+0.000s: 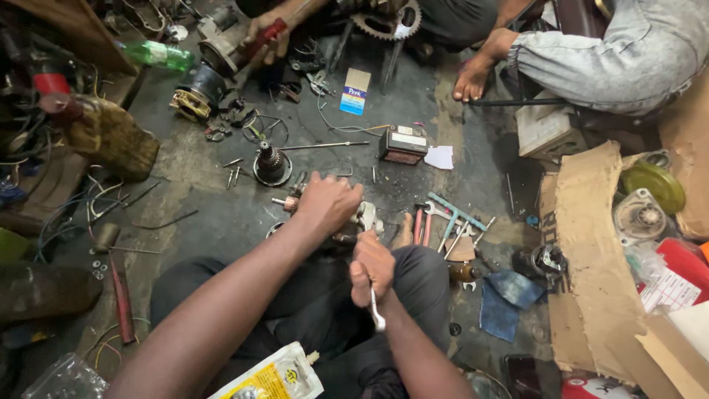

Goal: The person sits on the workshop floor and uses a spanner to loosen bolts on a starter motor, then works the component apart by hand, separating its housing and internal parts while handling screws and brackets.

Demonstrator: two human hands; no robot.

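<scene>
My left hand [327,202] presses down on a small metal motor part [363,218] lying on the dirty floor between my knees, covering most of it. Just below, my right hand [371,266] is closed around a silver spanner [377,310] whose free end points down toward my lap; its working end is hidden at the part. A copper-coloured shaft end [288,202] sticks out to the left of my left hand.
Loose tools [452,224] lie right of the part, with a blue rag [504,299], a small battery [403,144], a rotor [270,164] and bolts. Torn cardboard [591,266] fills the right. Another person sits at the top with a foot [473,77] and hand [264,35] nearby.
</scene>
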